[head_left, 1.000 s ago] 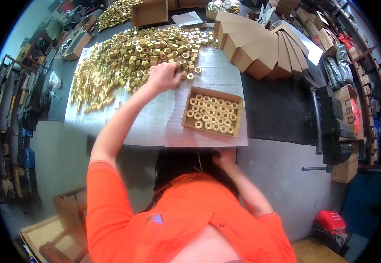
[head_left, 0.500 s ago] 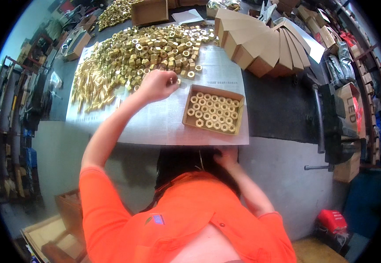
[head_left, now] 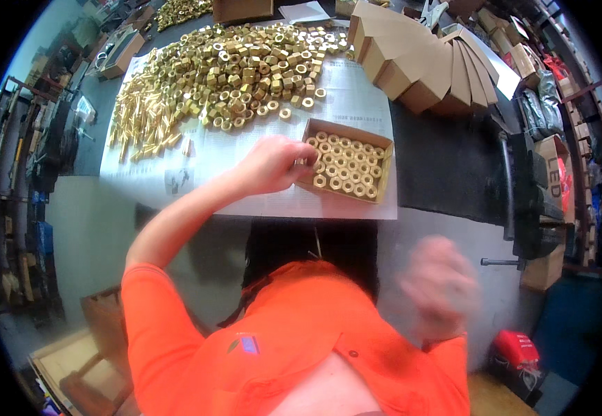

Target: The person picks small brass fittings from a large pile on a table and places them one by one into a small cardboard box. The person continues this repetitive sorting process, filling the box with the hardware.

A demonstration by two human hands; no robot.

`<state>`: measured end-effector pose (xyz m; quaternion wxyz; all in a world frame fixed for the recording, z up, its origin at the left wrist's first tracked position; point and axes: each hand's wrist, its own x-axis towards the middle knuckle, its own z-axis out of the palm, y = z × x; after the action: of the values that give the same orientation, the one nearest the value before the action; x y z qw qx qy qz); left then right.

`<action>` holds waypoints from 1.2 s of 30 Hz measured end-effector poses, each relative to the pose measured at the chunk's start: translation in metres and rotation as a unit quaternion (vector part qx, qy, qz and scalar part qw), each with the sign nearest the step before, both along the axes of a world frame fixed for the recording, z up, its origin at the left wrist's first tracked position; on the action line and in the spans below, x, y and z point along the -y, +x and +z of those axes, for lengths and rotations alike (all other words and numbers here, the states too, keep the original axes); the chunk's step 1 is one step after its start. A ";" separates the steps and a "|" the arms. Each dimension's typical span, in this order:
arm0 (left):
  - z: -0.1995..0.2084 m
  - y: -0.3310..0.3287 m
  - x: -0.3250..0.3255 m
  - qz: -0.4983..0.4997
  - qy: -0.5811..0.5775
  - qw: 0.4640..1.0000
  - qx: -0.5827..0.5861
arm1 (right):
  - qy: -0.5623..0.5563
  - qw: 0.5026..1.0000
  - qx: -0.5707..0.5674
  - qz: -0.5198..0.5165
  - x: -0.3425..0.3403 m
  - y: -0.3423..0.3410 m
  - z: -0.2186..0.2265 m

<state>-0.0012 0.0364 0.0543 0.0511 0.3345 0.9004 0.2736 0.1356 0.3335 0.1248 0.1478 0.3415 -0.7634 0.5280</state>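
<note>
Left hand (head_left: 273, 165) moved from nut pile (head_left: 245, 66) to box (head_left: 346, 161) edge, fingers curled (contents hidden)

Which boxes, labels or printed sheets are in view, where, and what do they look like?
Small open cardboard box: by the left hand, rows of brass nuts.
Fanned stack of flat brown cartons: far right of the table.
White printed paper sheets: under the loose nuts.
Red package: floor, lower right.

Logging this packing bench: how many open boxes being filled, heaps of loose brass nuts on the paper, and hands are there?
open box: 1
heap of loose brass nuts: 1
hands: 2, left hand and right hand
Total: 4
</note>
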 end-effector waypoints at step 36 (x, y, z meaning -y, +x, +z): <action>-0.009 -0.022 -0.024 -0.006 -0.139 0.985 0.101 | 0.309 0.945 -0.003 0.104 0.052 -0.101 -0.048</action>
<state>-0.0234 0.0601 0.0450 0.1887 0.3000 0.9180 0.1782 0.0346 0.2816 0.0770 -0.0182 0.4494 -0.8491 0.2770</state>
